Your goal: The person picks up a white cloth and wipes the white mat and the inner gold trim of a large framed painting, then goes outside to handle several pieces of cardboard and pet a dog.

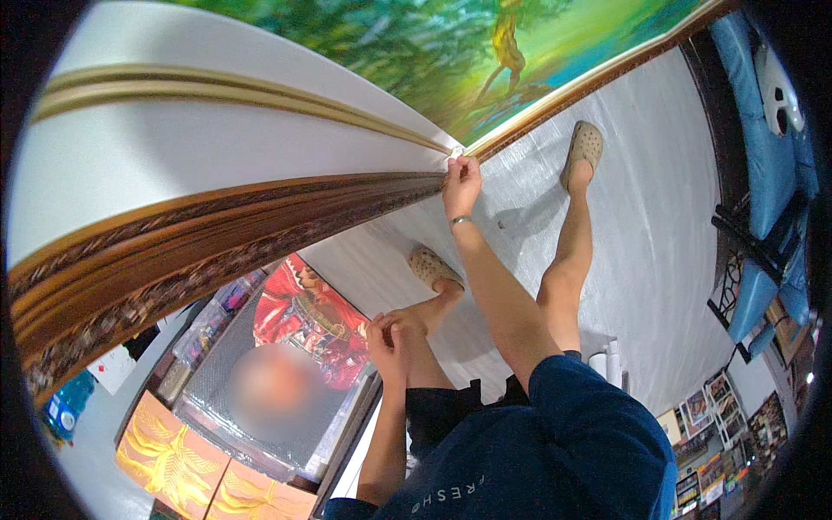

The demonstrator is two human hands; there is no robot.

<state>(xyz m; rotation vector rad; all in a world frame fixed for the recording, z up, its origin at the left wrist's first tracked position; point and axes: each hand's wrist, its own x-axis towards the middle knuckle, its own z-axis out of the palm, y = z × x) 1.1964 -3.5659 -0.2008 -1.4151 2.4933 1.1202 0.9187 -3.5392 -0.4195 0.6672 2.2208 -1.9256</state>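
Observation:
A large painting in a wide carved gold-and-brown frame fills the upper left; its green canvas runs along the top. My right hand reaches out to the frame's corner and pinches it, next to a small white piece. A thin bracelet is on that wrist. My left hand rests with curled fingers on my left knee and holds nothing. My feet in beige clogs stand on the pale floor.
Several framed pictures lean at the lower left: a red one, a wrapped one and gold winged panels. A blue cushioned chair stands at the right. White rolls and small pictures lie at the lower right.

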